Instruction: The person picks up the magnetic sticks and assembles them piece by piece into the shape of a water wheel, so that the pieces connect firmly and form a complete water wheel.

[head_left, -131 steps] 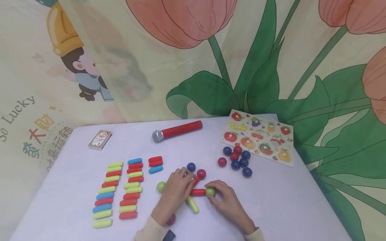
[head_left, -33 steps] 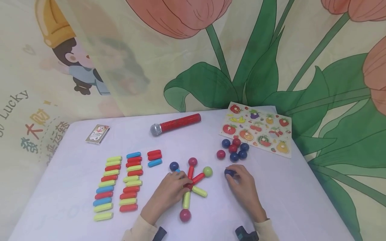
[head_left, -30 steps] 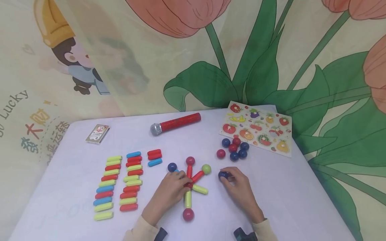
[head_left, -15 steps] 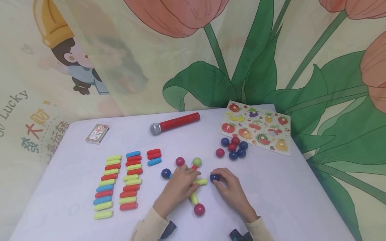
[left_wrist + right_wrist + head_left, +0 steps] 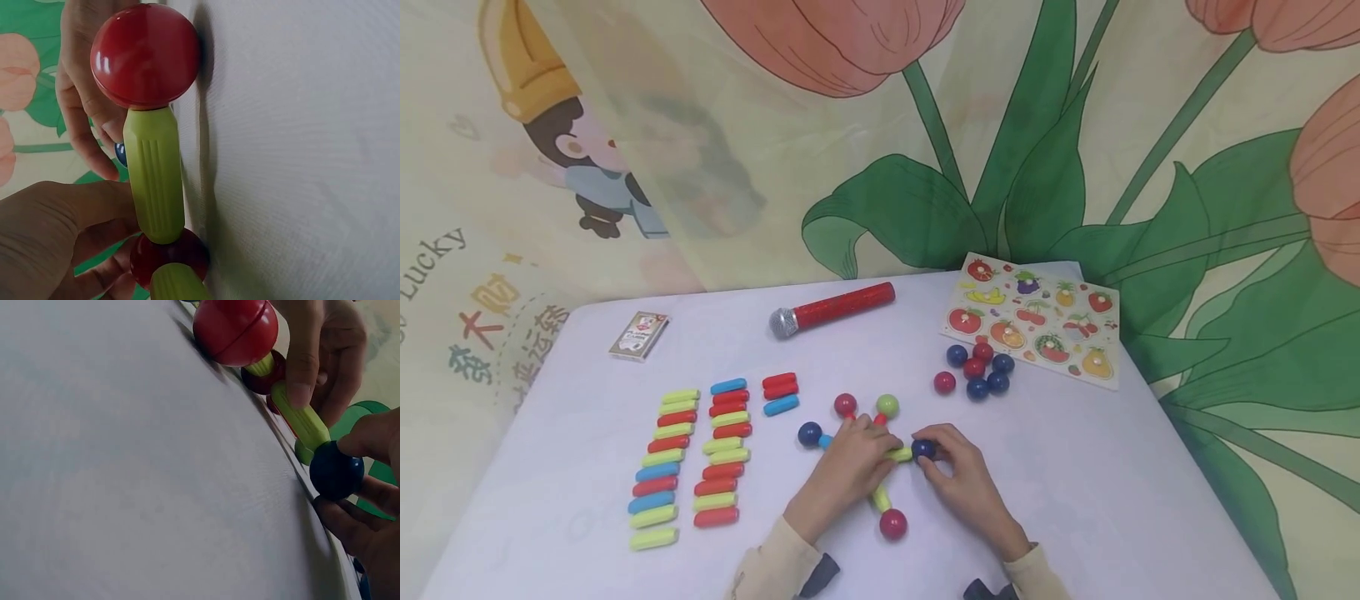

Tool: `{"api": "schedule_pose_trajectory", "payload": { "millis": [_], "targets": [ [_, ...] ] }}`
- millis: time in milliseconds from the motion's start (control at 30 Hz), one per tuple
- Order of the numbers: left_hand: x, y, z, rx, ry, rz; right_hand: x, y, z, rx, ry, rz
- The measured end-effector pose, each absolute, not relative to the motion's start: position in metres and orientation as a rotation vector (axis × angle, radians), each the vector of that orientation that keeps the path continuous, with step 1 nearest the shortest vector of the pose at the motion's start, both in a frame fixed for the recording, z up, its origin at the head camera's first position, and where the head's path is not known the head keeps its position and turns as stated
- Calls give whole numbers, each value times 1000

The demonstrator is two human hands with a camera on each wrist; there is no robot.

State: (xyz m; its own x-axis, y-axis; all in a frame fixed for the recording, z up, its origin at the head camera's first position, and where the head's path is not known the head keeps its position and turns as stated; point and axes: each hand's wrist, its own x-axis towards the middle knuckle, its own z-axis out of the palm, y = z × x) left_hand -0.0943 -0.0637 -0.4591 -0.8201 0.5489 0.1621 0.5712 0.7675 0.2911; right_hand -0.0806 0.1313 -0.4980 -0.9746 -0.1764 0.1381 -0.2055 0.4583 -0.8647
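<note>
Bench (image 5: 1112, 500) carrying a star (image 5: 880, 454) of sticks and balls, spokes radiating from a red hub (image 5: 170, 257). Left hand (image 5: 850, 462) rests over the hub, fingers curled down on the sticks. Right hand (image 5: 958, 483) pinches a blue ball (image 5: 922, 449) between thumb and fingertips, just right of the left hand, the ball touching the free end of a green stick (image 5: 300, 419). Risks, as judged: pushed off-axis, the ball may swing that stick or pop it from the hub; a lifted left hand could let the whole star slide; a released ball might roll toward the loose balls (image 5: 977, 375) beyond.
</note>
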Motion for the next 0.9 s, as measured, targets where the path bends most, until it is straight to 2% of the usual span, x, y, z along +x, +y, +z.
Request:
{"api": "schedule_pose_trajectory", "payload": {
  "millis": [233,433,567,900],
  "targets": [
    [-94,-79,-451,-837,-2874,-634,-78,128,-498,364,-2700,1457],
    [-106,-137,-438,-339,-2821,-797,-79,127,-498,382,-2711,1357],
    [-116,-167,-439,-86,-2902,-731,-83,124,-496,513,-2652,1231],
    [-122,-181,-463,-61,-3075,-598,-99,100,-478,851,-2598,1100]
  ]
}}
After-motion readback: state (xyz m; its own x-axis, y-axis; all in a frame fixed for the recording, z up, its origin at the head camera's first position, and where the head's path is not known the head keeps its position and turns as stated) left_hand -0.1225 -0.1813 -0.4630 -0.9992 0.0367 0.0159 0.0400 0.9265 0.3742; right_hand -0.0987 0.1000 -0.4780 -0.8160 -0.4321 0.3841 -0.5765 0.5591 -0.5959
